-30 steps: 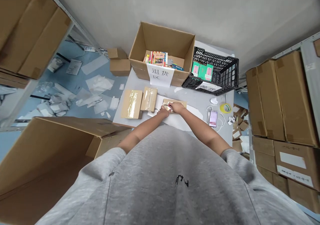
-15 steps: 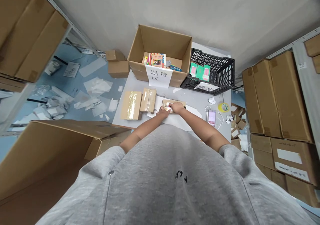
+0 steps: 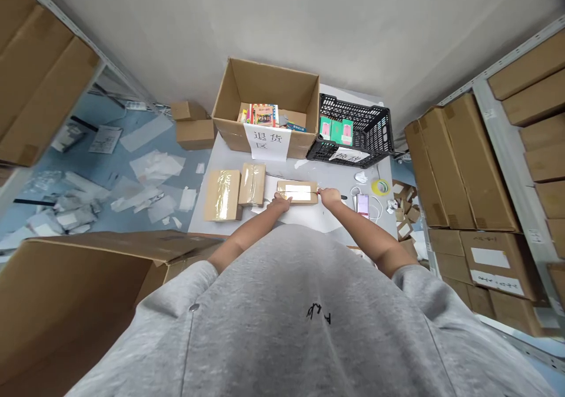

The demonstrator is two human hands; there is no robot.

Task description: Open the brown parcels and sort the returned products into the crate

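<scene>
Cardboard parcel (image 3: 297,191) glares white; left hand (image 3: 281,201) covers corner.

My left hand (image 3: 279,201) rests on the flat parcel's (image 3: 297,191) near-left corner; my right hand (image 3: 330,195) is at its right end.

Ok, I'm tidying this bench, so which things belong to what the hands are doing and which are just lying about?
In use: taped parcel, with the left hand resting on one end; right hand at its other end, grip closed on a small dark tool.
Lying about: larger parcel, second parcel, tape roll, phone, labelled carton, black crate.
</scene>
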